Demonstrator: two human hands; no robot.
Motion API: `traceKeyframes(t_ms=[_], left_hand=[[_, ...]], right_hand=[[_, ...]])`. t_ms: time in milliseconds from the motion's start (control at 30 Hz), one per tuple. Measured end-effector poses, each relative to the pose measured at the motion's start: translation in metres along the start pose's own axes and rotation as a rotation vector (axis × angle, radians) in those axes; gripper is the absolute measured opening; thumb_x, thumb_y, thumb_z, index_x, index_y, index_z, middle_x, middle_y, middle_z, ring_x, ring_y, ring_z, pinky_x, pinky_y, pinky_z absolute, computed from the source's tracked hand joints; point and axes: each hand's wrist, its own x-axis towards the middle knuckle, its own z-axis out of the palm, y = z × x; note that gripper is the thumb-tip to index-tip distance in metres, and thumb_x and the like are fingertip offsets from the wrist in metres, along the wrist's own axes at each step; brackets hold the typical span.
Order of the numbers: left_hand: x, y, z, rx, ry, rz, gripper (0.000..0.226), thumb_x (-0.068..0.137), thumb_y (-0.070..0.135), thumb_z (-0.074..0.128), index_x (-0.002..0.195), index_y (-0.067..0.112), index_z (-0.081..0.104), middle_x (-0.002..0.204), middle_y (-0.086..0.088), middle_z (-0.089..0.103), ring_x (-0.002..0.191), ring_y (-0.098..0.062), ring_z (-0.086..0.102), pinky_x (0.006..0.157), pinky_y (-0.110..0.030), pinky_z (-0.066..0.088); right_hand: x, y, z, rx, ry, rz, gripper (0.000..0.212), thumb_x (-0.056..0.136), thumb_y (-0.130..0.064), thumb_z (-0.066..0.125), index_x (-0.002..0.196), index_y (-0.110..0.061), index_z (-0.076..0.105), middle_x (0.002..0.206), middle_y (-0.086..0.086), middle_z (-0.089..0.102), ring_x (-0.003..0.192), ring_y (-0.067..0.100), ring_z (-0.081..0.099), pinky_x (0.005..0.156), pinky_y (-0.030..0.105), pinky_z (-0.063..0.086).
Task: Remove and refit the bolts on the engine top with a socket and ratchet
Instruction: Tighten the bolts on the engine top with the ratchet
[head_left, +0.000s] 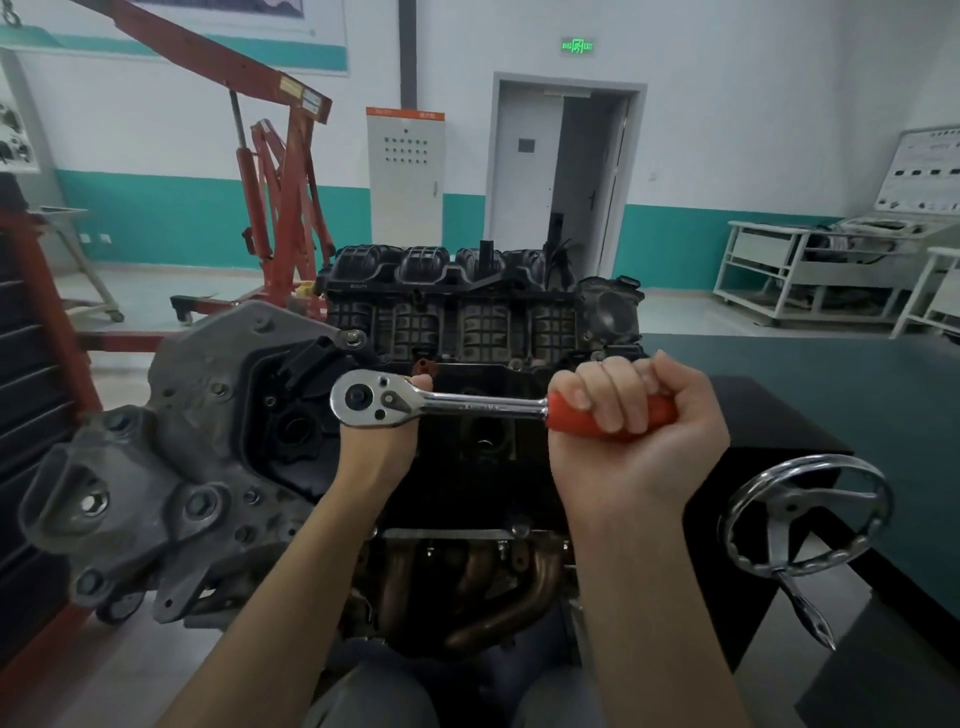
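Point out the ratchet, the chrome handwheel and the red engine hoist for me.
ratchet (363, 399): head view, on its round chrome head.
chrome handwheel (800, 519): head view, on the hub where the spokes meet.
red engine hoist (283, 208): head view, on its upright frame.

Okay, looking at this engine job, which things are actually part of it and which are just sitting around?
In use:
ratchet
right hand gripping its red handle
left hand under the ratchet head
engine

Lying about:
red engine hoist
chrome handwheel
grey cabinet
white trolley
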Motion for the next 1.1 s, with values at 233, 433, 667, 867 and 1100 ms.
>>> traceKeyframes(t_ms=[233, 433, 667, 867, 1100], left_hand=[[-0.002, 0.027, 0.034, 0.011, -0.040, 0.053, 0.051, 0.090, -0.010, 0.045, 0.051, 0.018, 0.027, 0.043, 0.011, 0.030, 0.036, -0.003, 0.027, 0.043, -0.009, 0.024], [-0.013, 0.012, 0.063, -0.112, -0.138, -0.013, 0.054, 0.093, -0.007, 0.048, 0.051, 0.024, 0.032, 0.039, 0.011, 0.034, 0.037, -0.001, 0.028, 0.044, -0.014, 0.026], [-0.013, 0.009, 0.070, -0.047, -0.172, 0.072, 0.050, 0.088, -0.012, 0.050, 0.044, 0.005, 0.033, 0.037, 0.015, 0.041, 0.041, 0.006, 0.039, 0.051, -0.004, 0.031], [-0.014, 0.000, 0.069, -0.025, -0.251, 0.077, 0.042, 0.086, -0.013, 0.058, 0.052, 0.014, 0.058, 0.041, 0.018, 0.048, 0.044, 0.008, 0.046, 0.051, -0.004, 0.035], [-0.027, -0.031, 0.060, 0.101, -0.276, 0.092, 0.049, 0.081, 0.003, 0.073, 0.050, 0.033, 0.049, 0.047, 0.020, 0.052, 0.048, 0.005, 0.050, 0.052, -0.005, 0.038]], right_hand=[[0.014, -0.042, 0.020, 0.000, -0.188, -0.066, 0.028, 0.076, -0.013, 0.040, 0.049, -0.017, 0.036, 0.039, -0.007, 0.029, 0.035, 0.008, 0.028, 0.042, 0.021, 0.035], [0.016, -0.063, 0.012, -0.066, -0.181, -0.116, 0.028, 0.078, -0.013, 0.039, 0.050, -0.018, 0.035, 0.039, -0.007, 0.028, 0.035, 0.008, 0.026, 0.043, 0.021, 0.035], [0.019, -0.065, -0.003, -0.045, -0.133, -0.122, 0.026, 0.074, -0.015, 0.043, 0.049, -0.018, 0.036, 0.039, -0.006, 0.028, 0.035, 0.008, 0.026, 0.042, 0.021, 0.034], [0.023, -0.062, -0.015, 0.091, 0.018, -0.165, 0.028, 0.075, -0.019, 0.047, 0.048, -0.017, 0.038, 0.039, -0.007, 0.027, 0.034, 0.007, 0.026, 0.038, 0.019, 0.032], [0.021, -0.057, -0.026, 0.133, 0.172, -0.179, 0.040, 0.087, -0.025, 0.048, 0.049, -0.016, 0.039, 0.040, -0.007, 0.026, 0.033, 0.007, 0.025, 0.036, 0.018, 0.030]])
